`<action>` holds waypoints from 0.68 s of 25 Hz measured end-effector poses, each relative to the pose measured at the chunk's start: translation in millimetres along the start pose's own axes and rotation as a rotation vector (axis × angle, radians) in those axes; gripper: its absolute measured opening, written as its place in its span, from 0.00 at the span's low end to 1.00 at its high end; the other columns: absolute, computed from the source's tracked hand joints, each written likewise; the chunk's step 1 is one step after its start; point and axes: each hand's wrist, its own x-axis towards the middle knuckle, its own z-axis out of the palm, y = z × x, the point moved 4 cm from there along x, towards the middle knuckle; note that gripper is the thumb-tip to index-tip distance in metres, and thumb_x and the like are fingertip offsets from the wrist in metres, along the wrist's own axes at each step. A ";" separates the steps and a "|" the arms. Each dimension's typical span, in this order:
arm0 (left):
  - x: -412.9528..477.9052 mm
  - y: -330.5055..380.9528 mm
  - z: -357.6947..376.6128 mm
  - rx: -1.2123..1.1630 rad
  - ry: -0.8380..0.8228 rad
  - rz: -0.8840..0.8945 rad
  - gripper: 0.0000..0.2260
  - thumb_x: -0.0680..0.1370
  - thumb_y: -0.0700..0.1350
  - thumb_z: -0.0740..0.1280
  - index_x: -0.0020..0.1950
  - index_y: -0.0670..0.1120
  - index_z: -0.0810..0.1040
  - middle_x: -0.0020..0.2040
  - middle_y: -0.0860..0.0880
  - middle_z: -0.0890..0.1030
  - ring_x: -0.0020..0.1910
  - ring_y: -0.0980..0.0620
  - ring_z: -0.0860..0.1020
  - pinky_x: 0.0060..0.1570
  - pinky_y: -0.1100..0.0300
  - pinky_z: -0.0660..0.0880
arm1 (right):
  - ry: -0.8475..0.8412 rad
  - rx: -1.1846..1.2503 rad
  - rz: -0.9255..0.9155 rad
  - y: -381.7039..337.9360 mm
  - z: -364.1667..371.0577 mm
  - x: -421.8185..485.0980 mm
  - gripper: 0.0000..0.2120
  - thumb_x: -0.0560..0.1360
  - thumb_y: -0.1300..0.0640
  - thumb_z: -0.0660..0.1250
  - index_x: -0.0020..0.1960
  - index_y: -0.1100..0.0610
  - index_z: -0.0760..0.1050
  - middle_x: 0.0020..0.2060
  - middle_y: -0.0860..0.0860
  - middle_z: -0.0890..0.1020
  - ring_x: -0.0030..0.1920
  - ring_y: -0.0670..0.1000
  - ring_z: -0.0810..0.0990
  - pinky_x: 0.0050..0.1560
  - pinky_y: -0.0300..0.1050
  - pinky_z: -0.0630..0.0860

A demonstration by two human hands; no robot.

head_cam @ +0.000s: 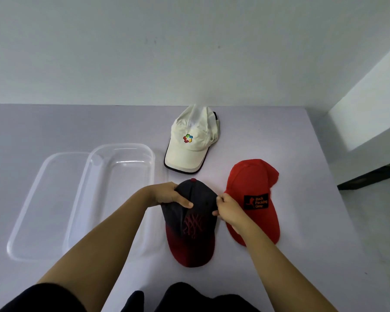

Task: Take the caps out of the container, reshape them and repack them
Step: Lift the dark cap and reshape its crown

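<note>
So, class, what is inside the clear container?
Nothing shows inside the clear container; only the table shows through it. The left forearm covers its near end.

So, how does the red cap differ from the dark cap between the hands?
The red cap is red with a black patch; the dark cap is navy fading to dark red, with a stitched logo. No hand holds the red cap; the left hand and right hand grip the dark cap. Both lie on the table, brims toward the person.
</note>
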 end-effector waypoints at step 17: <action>25.1 -17.6 -0.8 0.201 0.643 0.086 0.13 0.82 0.46 0.48 0.42 0.42 0.64 0.35 0.50 0.67 0.40 0.47 0.69 0.43 0.56 0.63 | 0.014 0.310 0.149 -16.9 18.8 10.7 0.11 0.80 0.48 0.56 0.49 0.54 0.70 0.32 0.50 0.70 0.29 0.46 0.68 0.29 0.38 0.66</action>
